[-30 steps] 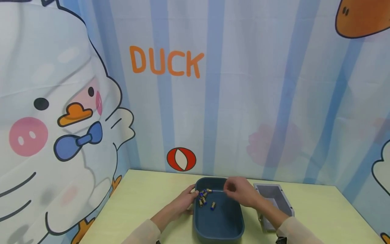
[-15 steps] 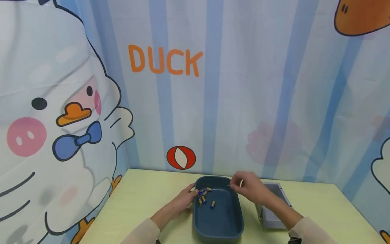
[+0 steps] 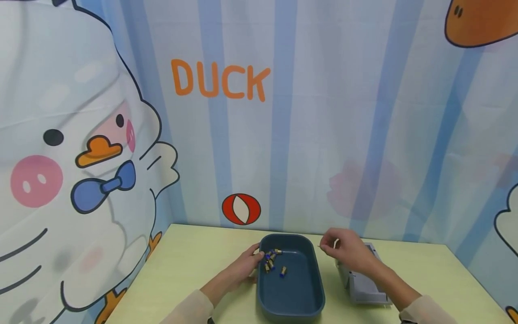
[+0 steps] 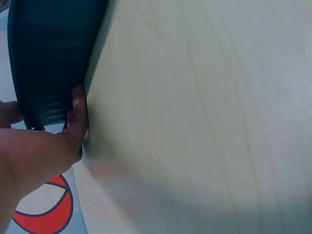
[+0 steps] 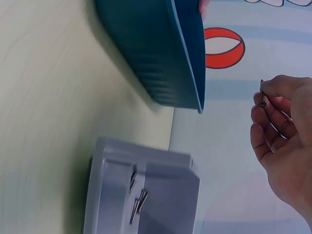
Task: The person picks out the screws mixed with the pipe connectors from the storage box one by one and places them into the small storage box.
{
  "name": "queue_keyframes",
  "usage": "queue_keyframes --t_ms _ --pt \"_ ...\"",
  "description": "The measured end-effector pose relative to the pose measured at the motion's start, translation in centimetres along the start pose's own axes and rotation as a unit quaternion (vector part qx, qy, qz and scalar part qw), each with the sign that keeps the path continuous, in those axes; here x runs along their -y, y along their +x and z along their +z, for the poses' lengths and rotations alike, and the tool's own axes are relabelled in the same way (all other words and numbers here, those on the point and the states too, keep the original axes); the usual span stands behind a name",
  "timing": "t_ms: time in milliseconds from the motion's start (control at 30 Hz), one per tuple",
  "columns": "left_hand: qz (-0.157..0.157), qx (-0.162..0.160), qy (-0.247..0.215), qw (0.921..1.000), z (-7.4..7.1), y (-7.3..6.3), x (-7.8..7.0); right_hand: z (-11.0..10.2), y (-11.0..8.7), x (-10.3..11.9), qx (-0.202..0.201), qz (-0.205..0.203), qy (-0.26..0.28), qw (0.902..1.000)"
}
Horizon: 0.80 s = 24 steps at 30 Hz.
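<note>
My left hand (image 3: 244, 264) grips the left rim of a dark blue plastic bin (image 3: 293, 308), thumb over the edge and fingers along the outer wall. Several small brass fittings with blue ends (image 3: 283, 271) lie in the bin, most of them bunched near that thumb. Beyond the bin's right rim, my right hand (image 3: 350, 252) is raised and pinches a small screw (image 5: 262, 100) between thumb and forefinger. Below it stands a grey plastic box (image 3: 366, 290), partly covered by the hand and forearm in the head view. Several screws (image 5: 139, 204) lie inside the box in the right wrist view.
Both containers stand on a pale yellow wood-grain table (image 3: 194, 247), with a narrow gap between them. A printed curtain (image 3: 307, 135) with a duck pattern hangs right behind the table's back edge and along the left side.
My right hand has moved rightward with the screw, from over the bin's far right corner to above the grey box's side. My left hand and the bin have stayed in place.
</note>
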<state>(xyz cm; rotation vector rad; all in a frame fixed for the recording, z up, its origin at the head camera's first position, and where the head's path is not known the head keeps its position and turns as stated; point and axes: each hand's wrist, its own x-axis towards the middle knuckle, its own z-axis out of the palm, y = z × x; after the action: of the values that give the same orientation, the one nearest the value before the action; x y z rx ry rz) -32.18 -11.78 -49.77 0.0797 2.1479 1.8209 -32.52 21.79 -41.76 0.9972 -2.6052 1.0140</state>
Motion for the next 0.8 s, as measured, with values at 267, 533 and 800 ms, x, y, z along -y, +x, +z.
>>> queue_keyframes --t_ms 267,533,800 --pt "0.004 0.007 -0.003 1.0000 0.1 0.0 0.0 -1.7 -2.2 -0.4 -0.022 0.026 0.005 0.9994" --pt "0.005 0.001 0.001 1.0000 0.1 -0.1 -0.1 -3.1 -4.0 -1.8 -0.025 0.069 0.000 0.9973" --pt "0.006 0.001 0.000 1.0000 0.0 -0.1 -0.1 -3.7 -5.3 -3.5 -0.047 0.088 -0.017 0.9949"
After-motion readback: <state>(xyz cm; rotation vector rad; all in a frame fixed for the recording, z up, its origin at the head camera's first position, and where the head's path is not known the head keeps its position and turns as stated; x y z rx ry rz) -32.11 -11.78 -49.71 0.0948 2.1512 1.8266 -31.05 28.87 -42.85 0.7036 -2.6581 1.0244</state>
